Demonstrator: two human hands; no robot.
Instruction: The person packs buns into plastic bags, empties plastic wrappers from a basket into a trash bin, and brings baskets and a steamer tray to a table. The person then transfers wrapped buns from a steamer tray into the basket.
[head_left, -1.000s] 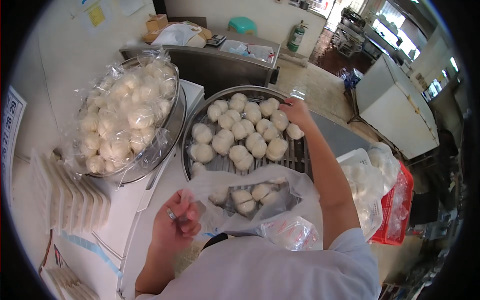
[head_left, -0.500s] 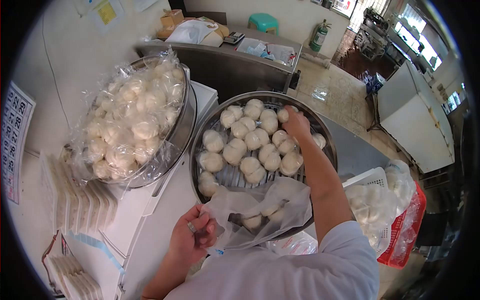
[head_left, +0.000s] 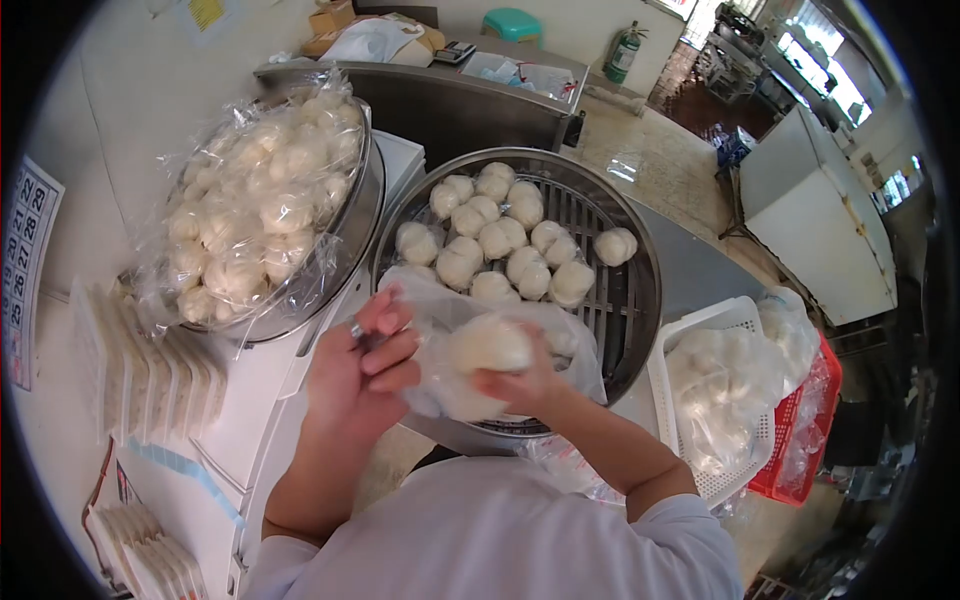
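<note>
My left hand (head_left: pixel 362 372) pinches the edge of a clear plastic bag (head_left: pixel 425 300), which lies over the near side of a round metal steamer tray (head_left: pixel 605 310). My right hand (head_left: pixel 540 375) grips a pale steamed bun (head_left: pixel 492 345), blurred by motion, at the bag. Whether the bun is inside the bag's mouth or just before it I cannot tell. Several plastic-wrapped buns (head_left: pixel 502 238) lie on the tray's slats beyond my hands, mostly left and centre. One separate bun (head_left: pixel 615 246) sits at the tray's right.
On the left a large metal bowl (head_left: pixel 372 205) is heaped with bagged buns (head_left: pixel 270 190). White stacked trays (head_left: pixel 150 370) stand near the wall. To the right are a white basket (head_left: pixel 668 400) with bagged buns and a red basket (head_left: pixel 800 470).
My right hand has come back from the tray's far right side to the bag, carrying a bun. The far right slats are now bare. My left hand has risen with the bag's edge.
</note>
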